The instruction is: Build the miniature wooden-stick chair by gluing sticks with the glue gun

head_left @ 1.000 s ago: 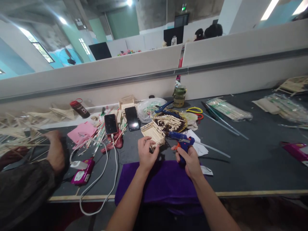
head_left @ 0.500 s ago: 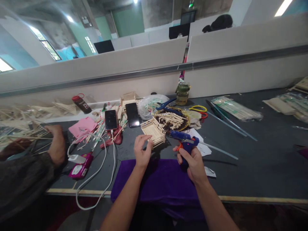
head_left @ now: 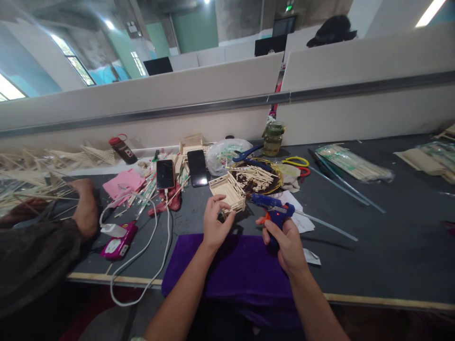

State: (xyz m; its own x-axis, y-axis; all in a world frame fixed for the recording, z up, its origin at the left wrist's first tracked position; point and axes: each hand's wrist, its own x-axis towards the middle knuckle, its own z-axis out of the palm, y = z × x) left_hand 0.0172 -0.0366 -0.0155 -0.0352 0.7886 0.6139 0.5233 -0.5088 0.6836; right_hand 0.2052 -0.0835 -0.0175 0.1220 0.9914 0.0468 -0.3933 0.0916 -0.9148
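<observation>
A small open box built of pale wooden sticks (head_left: pixel 227 190) stands on the dark table in front of me, with a railed edge. My left hand (head_left: pixel 216 225) is at its near left corner, thumb and fingers curled together in a pinch. Whatever lies between those fingertips is too small to make out. In my right hand (head_left: pixel 289 241) is a blue hot glue gun (head_left: pixel 272 204), a finger by its orange trigger and its nozzle pointing left, close to the box's right side. A clear glue stick (head_left: pixel 330 228) juts from its back.
Behind the box, a dark round tray (head_left: pixel 245 181) bears many short sticks, with blue-handled pliers (head_left: pixel 247 154) nearby. Two phones (head_left: pixel 197 168) lie to the left; a white cable (head_left: pixel 156 237) loops forward. A purple cloth (head_left: pixel 234 265) covers the near edge. At far left, a co-worker's arm (head_left: pixel 85 208) reaches in.
My left hand has shifted slightly right, closer in front of the stick box. My right hand still has the glue gun in nearly the same place. The view has shifted a little.
</observation>
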